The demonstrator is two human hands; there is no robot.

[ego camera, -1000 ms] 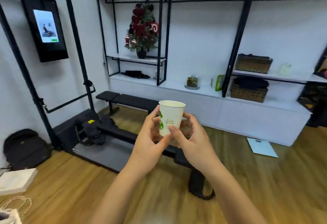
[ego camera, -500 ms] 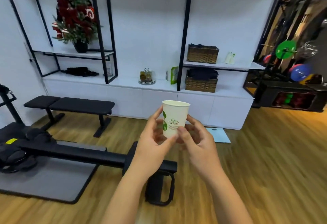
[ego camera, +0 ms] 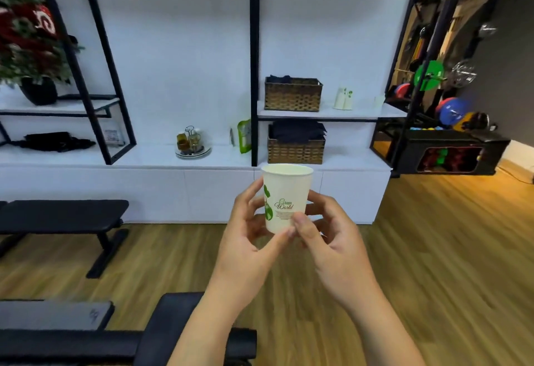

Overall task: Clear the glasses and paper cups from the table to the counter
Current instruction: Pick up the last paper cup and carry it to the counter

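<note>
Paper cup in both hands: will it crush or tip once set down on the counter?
The paper cup looks thin-walled, so a hard squeeze would probably dent it; the left hand and right hand hold it only by the fingertips. It is taller than its narrow base, likely light, so a nudge could tip it.

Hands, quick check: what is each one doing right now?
Left hand: holds the paper cup, fingers curled round it.
Right hand: holds the same cup from the other side.
</note>
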